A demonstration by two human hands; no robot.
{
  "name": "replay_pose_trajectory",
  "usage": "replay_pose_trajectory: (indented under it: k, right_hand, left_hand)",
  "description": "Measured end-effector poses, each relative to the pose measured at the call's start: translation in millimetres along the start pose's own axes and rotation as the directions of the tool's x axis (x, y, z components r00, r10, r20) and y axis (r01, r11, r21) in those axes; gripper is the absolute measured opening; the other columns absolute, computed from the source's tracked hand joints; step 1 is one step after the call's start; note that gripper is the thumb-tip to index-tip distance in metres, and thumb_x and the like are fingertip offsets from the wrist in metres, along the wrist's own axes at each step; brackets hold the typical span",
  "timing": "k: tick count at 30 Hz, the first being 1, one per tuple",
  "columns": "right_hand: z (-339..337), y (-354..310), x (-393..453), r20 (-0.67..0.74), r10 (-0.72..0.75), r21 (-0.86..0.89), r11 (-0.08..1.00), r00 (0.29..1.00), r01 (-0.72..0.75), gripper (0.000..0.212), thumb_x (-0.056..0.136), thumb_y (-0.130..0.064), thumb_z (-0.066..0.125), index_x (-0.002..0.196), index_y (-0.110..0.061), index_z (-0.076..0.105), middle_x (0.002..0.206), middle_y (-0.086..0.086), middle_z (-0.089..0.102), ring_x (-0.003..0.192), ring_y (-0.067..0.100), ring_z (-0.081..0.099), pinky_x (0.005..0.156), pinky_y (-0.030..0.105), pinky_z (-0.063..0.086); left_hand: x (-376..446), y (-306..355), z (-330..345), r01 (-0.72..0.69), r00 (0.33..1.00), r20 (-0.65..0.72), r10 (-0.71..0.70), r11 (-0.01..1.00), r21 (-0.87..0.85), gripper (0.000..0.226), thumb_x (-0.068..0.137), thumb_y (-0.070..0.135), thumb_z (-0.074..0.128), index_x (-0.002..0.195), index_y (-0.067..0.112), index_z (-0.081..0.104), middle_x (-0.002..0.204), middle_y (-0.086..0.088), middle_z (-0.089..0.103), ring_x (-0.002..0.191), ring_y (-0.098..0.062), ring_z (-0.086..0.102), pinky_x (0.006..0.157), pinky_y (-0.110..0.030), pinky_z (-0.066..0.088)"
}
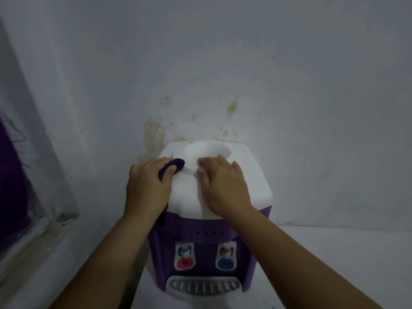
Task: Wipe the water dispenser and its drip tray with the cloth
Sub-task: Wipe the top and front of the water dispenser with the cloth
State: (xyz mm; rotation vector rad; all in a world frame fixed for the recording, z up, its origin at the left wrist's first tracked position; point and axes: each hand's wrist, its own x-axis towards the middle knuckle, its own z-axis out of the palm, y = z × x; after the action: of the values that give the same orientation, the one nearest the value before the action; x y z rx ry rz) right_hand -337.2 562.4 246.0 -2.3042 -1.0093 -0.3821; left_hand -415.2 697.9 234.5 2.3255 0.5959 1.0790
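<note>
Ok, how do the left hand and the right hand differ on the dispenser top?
The left hand grips the purple cloth, fingers curled round it; the right hand holds nothing and lies flat. The left hand sits at the left edge of the water dispenser; the right hand rests nearer the middle, fingertips at the round recess. Both are on the white top.

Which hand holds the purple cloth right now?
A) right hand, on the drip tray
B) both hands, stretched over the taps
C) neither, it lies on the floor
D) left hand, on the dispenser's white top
D: the left hand grips the purple cloth on the water dispenser top, beside the round recess; the right hand rests flat, without cloth.
</note>
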Motion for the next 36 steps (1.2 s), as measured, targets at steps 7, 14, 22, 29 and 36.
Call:
replay_pose_trajectory:
  k: [7, 14, 22, 29, 36]
  right_hand:
    - [0, -8, 17, -0.105, 0.118, -0.023, 0.992, 0.987, -0.121, 0.029, 0.096, -0.034, 0.044, 0.097, -0.012, 0.063, 0.095, 0.004, 0.063, 0.089, 0.023, 0.055, 0.083, 0.035, 0.044]
    - [11, -6, 15, -0.191, 0.127, -0.003, 0.992, 0.973, -0.13, 0.022, 0.095, -0.031, 0.045, 0.092, -0.015, 0.06, 0.09, -0.001, 0.059, 0.09, 0.018, 0.049, 0.073, 0.032, 0.043]
    - [14, -5, 17, -0.229, 0.107, -0.021, 0.993, 0.968, -0.115, 0.019, 0.095, -0.031, 0.047, 0.091, -0.018, 0.061, 0.086, -0.006, 0.057, 0.087, 0.013, 0.048, 0.069, 0.027, 0.04]
    - [16, -6, 15, -0.245, 0.102, -0.032, 0.993, 0.964, -0.113, 0.018, 0.095, -0.031, 0.047, 0.088, -0.019, 0.059, 0.084, -0.007, 0.056, 0.086, 0.013, 0.048, 0.069, 0.029, 0.043]
    - [16, -5, 16, -0.264, 0.097, -0.035, 0.993, 0.96, -0.11, 0.019, 0.095, -0.032, 0.046, 0.086, -0.021, 0.058, 0.082, -0.01, 0.055, 0.084, 0.01, 0.047, 0.069, 0.029, 0.044]
  left_hand:
    - [-10, -12, -1, -0.122, 0.992, -0.024, 0.124, 0.99, 0.074, 0.032, 0.092, 0.036, 0.054, 0.119, 0.025, 0.065, 0.116, 0.007, 0.066, 0.1, -0.011, 0.039, 0.081, -0.026, 0.038]
    - [27, -17, -12, -0.009, 0.991, 0.132, 0.016, 0.998, -0.054, 0.024, 0.092, 0.038, 0.055, 0.109, 0.029, 0.07, 0.096, 0.001, 0.069, 0.095, -0.019, 0.057, 0.08, -0.03, 0.048]
    - [65, -31, -1, -0.043, 0.974, 0.22, 0.057, 0.997, -0.067, 0.024, 0.094, 0.033, 0.054, 0.109, 0.025, 0.07, 0.101, 0.001, 0.067, 0.087, -0.014, 0.056, 0.075, -0.024, 0.04]
    - [125, -47, 20, -0.023, 0.939, 0.341, 0.036, 0.999, -0.042, 0.024, 0.094, 0.034, 0.053, 0.106, 0.024, 0.071, 0.095, 0.002, 0.063, 0.085, -0.017, 0.055, 0.074, -0.026, 0.04]
    - [153, -39, 46, 0.039, 0.917, 0.398, -0.007, 0.997, -0.074, 0.026, 0.091, 0.036, 0.058, 0.109, 0.022, 0.071, 0.111, -0.001, 0.068, 0.092, -0.017, 0.057, 0.082, -0.025, 0.041]
